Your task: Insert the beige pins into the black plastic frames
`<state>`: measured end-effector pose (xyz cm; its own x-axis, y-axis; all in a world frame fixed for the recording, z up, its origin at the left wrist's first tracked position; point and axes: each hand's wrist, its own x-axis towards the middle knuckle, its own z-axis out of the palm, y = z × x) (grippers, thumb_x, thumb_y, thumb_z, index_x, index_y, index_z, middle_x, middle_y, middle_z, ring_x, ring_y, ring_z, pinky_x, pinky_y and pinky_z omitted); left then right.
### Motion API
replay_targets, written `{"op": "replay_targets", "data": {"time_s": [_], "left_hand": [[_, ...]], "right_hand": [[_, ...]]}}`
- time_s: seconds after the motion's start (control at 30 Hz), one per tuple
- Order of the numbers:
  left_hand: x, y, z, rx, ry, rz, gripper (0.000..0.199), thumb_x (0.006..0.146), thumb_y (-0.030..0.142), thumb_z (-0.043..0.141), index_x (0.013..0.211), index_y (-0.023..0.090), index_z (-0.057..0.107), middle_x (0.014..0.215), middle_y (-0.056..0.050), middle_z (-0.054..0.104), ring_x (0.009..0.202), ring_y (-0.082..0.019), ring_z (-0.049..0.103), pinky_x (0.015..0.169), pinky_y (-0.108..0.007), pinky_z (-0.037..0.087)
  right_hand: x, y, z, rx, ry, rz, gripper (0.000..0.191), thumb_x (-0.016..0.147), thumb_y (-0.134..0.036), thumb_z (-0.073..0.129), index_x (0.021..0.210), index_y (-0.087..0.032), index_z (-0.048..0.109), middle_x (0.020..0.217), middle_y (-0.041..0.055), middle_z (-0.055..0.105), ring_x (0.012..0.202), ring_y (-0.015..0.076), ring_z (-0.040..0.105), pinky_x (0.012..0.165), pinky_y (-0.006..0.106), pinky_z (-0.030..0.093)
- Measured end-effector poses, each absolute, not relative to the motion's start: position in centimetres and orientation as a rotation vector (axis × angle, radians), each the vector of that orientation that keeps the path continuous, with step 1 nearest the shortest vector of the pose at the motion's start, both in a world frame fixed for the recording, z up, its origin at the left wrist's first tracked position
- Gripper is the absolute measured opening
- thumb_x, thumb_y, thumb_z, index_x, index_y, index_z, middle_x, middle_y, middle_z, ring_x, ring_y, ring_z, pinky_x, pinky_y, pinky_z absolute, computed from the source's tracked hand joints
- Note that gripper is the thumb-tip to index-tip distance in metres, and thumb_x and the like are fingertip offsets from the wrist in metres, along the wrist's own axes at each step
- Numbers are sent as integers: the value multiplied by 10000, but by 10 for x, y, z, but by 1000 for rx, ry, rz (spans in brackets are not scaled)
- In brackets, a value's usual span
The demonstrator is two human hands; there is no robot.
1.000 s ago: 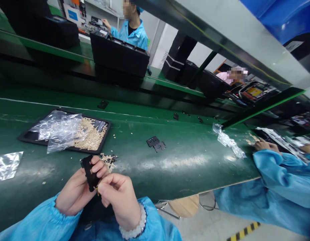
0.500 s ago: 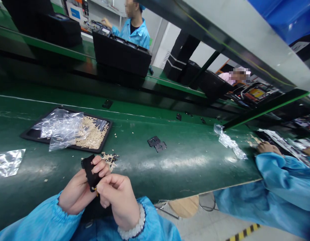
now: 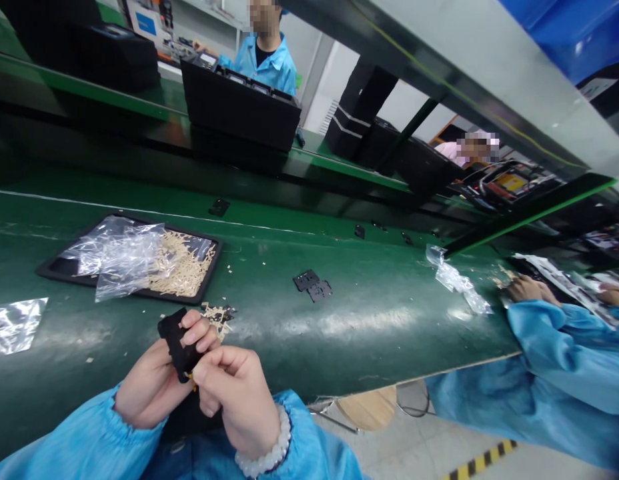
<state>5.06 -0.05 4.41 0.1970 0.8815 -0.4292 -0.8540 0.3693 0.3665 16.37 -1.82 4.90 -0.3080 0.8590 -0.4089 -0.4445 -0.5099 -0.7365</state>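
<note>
My left hand [image 3: 157,383] is wrapped round a flat black plastic part [image 3: 178,341], holding it tilted above the near edge of the bench. At the lower end of that part, my right hand [image 3: 237,390] pinches with thumb and forefinger. A small yellowish bit [image 3: 192,380] shows by those fingertips; what exactly they grip is mostly hidden. Just behind my hands lies a small heap of beige and black scraps [image 3: 220,319]. Two thin black plates [image 3: 313,285] overlap on the green bench to the right.
A black tray [image 3: 209,280] at left holds many beige pieces and clear plastic bags [image 3: 124,257]. Another clear bag [image 3: 17,327] lies at far left. More plastic wrap [image 3: 459,283] is at right, near a co-worker's hand [image 3: 532,290]. Black boxes [image 3: 239,107] stand on the shelf.
The view has shifted very slightly. Both hands stay in nearly the same pose on the black part, with the right fingertips still at its lower end.
</note>
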Motion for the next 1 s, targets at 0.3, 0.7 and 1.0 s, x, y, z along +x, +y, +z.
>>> {"op": "replay_targets", "data": {"time_s": [0.3,0.7,1.0], "left_hand": [[51,1,46,43,645,1216,507,525,119,943,714,233,487,631,66,465,562,-108,501,515,-227,539],[50,0,45,44,656,1215,468,587,121,897,727,243,467,645,64,457,569,-117,497,524,-235,536],[51,0,48,54,659,1227,486,528,144,954,700,230,508,619,61,482,560,-112,496,509,-231,547]], "right_hand": [[163,-19,50,-1024,-635,1916,173,613,-283,774,560,-202,631,356,-107,430,342,42,286,405,242,199],[163,-19,52,-1031,-636,1910,173,605,-287,770,550,-209,626,346,-110,415,344,44,284,405,233,207],[163,-19,48,-1026,-638,1917,260,618,-350,828,574,-198,621,352,-111,421,343,40,286,410,236,204]]}}
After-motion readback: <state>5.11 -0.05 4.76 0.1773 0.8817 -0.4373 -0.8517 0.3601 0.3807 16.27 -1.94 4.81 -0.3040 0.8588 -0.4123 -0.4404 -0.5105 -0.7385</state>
